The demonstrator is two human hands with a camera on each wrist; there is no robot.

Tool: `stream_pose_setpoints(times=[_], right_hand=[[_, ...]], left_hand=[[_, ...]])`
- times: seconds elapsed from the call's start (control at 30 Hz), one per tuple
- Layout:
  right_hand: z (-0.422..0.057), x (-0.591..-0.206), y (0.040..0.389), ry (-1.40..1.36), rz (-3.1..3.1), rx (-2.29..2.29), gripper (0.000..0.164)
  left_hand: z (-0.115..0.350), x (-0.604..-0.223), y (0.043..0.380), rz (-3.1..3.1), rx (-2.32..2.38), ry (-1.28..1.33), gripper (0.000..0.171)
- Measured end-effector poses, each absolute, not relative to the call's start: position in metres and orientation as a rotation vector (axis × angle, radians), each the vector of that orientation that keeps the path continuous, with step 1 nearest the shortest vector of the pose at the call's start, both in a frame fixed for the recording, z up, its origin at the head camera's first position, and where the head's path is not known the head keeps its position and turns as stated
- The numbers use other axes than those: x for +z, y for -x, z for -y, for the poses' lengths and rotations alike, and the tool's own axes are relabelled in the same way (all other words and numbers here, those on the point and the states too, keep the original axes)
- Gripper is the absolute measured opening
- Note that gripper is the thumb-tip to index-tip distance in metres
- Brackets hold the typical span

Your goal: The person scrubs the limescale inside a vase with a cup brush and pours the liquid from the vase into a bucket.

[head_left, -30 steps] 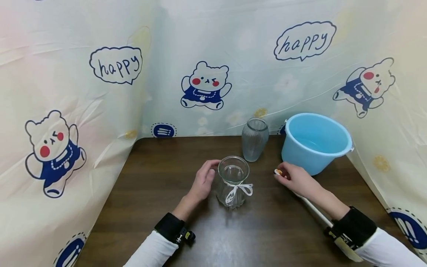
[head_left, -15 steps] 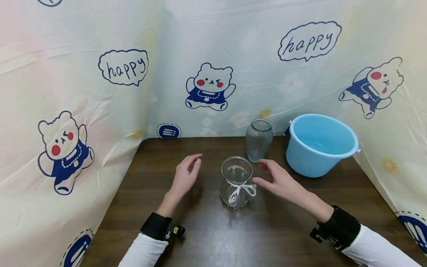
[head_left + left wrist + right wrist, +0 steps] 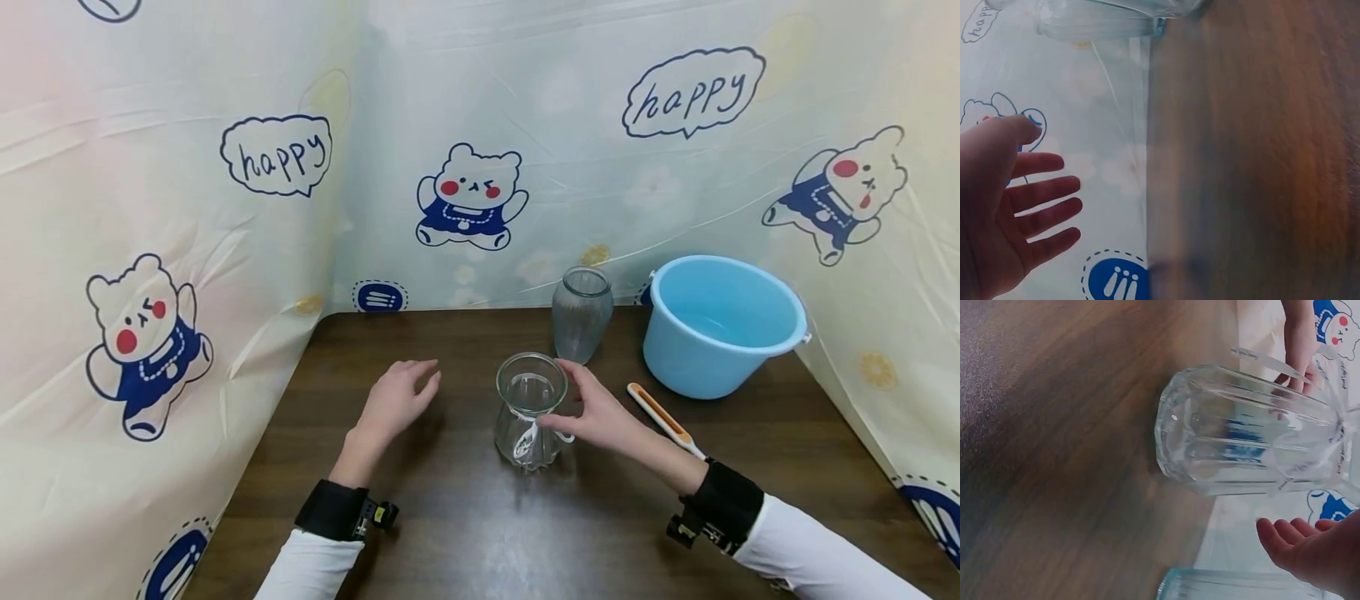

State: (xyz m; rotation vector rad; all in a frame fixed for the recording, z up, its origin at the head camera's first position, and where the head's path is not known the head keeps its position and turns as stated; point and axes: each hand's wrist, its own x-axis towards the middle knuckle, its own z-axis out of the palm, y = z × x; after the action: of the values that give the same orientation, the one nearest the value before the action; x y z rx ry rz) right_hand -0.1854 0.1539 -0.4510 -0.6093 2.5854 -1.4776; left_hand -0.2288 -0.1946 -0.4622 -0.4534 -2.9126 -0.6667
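While your right hand (image 3: 600, 417) sat beside the glass jar (image 3: 513, 422) just below the centre of the frame, its fingers were loosely bent and gripping nothing, with a gap from the glass in the right wrist view; whether the thumb brushed the white bow (image 3: 527, 437) could not be told. Your left hand (image 3: 392, 402), left of centre and well apart, was released. A sound hold, I'd judge, called for you to wrap thumb and fingers round the neck, keeping off the ribbon loops and the ribbed vase (image 3: 581, 321) just behind. Upright on the table (image 3: 457, 525), the jar pointed its mouth upward, long axis vertical; your right wrist view laid it sideways, mouth toward the right edge.
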Motion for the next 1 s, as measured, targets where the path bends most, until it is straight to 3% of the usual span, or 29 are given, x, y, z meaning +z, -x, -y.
stream_pose_setpoints(times=[0.3, 0.5, 1.0], right_hand=[[-0.136, -0.469, 0.189, 0.685, -2.537, -1.601, 0.091], [-0.13, -0.47, 0.191, 0.696, -2.552, -1.615, 0.082], [-0.121, -0.469, 0.185, 0.511, -2.505, -1.728, 0.075]], left_hand=[[0.198, -0.471, 0.226, 2.993, -0.539, 0.531, 0.036], [0.199, -0.473, 0.227, 3.031, -0.543, 0.534, 0.04], [0.197, -0.473, 0.221, 3.035, -0.5, 0.538, 0.04]])
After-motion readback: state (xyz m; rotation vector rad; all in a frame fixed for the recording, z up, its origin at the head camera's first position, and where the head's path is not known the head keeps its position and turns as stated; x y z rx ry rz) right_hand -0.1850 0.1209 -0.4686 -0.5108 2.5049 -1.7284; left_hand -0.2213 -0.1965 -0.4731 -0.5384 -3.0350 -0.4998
